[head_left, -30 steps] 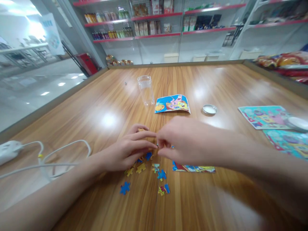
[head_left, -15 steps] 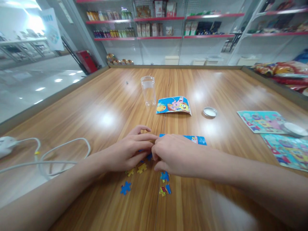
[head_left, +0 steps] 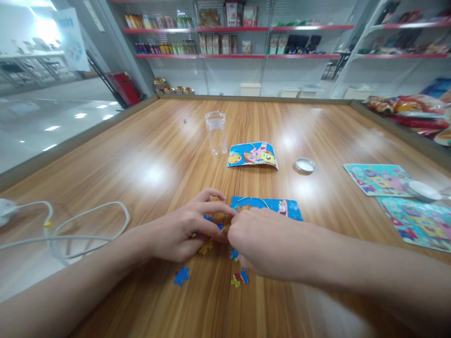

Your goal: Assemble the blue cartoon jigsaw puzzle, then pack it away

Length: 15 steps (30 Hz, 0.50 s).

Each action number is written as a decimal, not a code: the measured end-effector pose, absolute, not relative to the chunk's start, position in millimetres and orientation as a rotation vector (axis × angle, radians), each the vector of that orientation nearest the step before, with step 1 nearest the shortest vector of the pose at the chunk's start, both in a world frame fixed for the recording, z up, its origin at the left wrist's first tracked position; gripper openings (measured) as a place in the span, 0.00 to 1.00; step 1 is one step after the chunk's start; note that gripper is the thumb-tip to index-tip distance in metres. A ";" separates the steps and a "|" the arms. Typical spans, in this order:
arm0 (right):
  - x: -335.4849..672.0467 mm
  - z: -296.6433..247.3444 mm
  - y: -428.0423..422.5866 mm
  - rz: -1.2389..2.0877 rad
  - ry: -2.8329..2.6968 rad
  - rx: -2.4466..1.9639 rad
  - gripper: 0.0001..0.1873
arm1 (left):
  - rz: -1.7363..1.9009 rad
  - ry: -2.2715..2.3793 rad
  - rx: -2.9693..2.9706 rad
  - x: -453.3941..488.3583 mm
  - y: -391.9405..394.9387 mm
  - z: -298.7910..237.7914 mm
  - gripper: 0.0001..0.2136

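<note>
My left hand rests over loose jigsaw pieces, its fingers apart and the index fingertip beside my right hand. Curled at the left part of a blue partly assembled jigsaw puzzle, my right hand has its fingers closed; what they hold is hidden. A yellow puzzle piece shows below the left hand. Closer to me lie a blue puzzle piece and a few multicoloured puzzle pieces. Behind the puzzle lies a curled cartoon picture card.
A clear plastic cup stands beyond my hands, with a round lid to the right. Two cartoon sheets and another lid lie far right. A white cable loops at left. Stocked shelves stand behind the table.
My right hand has shifted slightly down and toward me, uncovering more of the puzzle's top edge. The left hand's fingers have spread a little, showing blue pieces beneath.
</note>
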State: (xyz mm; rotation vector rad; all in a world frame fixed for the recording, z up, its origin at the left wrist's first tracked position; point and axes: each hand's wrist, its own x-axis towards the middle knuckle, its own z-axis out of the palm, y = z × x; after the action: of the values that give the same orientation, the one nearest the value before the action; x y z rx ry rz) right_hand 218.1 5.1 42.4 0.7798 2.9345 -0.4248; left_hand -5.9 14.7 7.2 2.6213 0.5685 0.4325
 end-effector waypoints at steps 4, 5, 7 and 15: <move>229.0 58.8 24.3 -0.466 2.942 0.728 0.07 | 0.502 0.596 2.592 -4.6 14.0 5.0 0.22; 232.1 65.9 30.3 -0.486 2.936 0.761 0.07 | 0.519 0.606 2.590 -4.1 13.8 4.6 0.21; 238.7 81.5 42.9 -0.502 2.944 0.882 0.07 | 0.544 0.627 2.596 -2.8 13.6 4.2 0.19; 261.4 112.9 75.9 -0.602 3.081 1.209 0.13 | 0.616 0.674 2.612 -1.2 17.0 1.1 0.15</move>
State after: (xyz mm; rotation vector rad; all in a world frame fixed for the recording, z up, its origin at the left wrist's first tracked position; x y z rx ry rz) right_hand 261.4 75.9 112.9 1.2086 3.0809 -0.6020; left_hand -1.2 17.0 1.1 2.6116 0.6739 0.6157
